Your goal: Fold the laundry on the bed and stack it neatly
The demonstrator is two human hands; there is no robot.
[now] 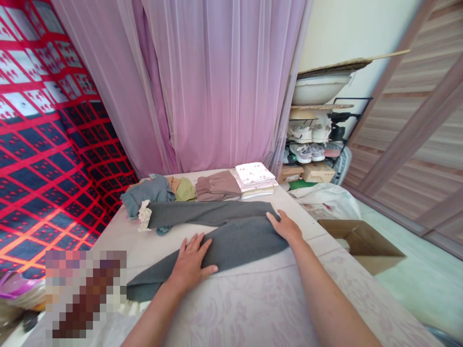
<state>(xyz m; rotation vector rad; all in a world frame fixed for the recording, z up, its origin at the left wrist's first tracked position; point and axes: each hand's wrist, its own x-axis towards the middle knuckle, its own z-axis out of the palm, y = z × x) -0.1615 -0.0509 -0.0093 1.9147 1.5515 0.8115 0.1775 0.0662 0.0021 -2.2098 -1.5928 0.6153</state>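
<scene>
Pressing flat with fingers spread, the left hand (pixel 190 262) lies palm-down on the near leg of the grey trousers (pixel 231 236), gripping nothing; the right hand (pixel 285 225) rests likewise open at the fold where both legs meet. The trousers lie across the pale floral bed cover (pixel 253 303), lace cuffs to the left. Beyond them sit folded garments (pixel 219 185), with a cardboard box (pixel 361 243) on the floor to the right.

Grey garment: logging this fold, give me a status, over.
Left hand and right hand both flat, open, on the grey garment. Garment spread across the bed, leg folded. Folded stacks lie behind, apart.
</scene>
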